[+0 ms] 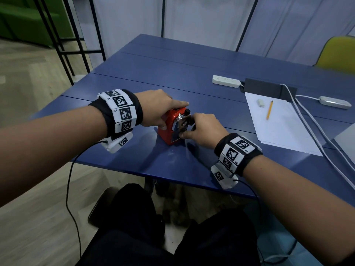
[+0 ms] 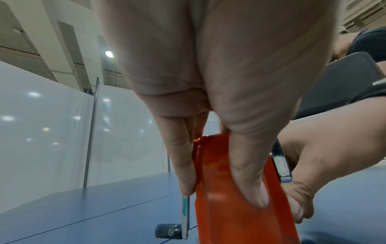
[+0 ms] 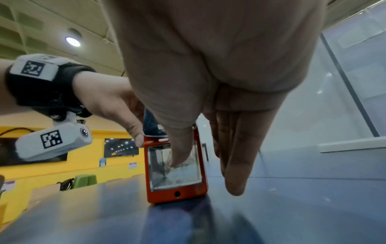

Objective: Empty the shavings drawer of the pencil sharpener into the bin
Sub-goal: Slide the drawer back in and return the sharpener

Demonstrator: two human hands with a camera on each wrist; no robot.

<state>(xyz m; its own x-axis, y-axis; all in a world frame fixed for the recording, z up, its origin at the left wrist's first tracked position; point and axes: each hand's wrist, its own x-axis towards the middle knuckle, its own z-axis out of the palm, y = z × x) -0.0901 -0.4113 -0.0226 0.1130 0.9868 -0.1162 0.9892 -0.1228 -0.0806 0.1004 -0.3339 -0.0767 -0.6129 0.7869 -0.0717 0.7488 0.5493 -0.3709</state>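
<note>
Table (image 1: 192, 70) blue, white partition (image 1: 201, 18) behind.

The left hand (image 1: 155, 109) covers most of the top of the red pencil sharpener (image 1: 169, 129) in the head view, so the far side cannot be seen; the right hand (image 1: 201, 131) hides the lower front, and the clear drawer (image 3: 174, 165) is partly behind its thumb in the right wrist view; it is too blurry to tell if shavings lie inside; in the left wrist view the palm fills the top of the picture and the sharpener runs off the bottom edge; the crank handle (image 2: 168, 231) shows only its low end; the tabletop (image 3: 292, 206) up close is smeared; the yellow chair (image 1: 338, 52) is cut off at the right edge; both forearms run out of the picture.
</note>
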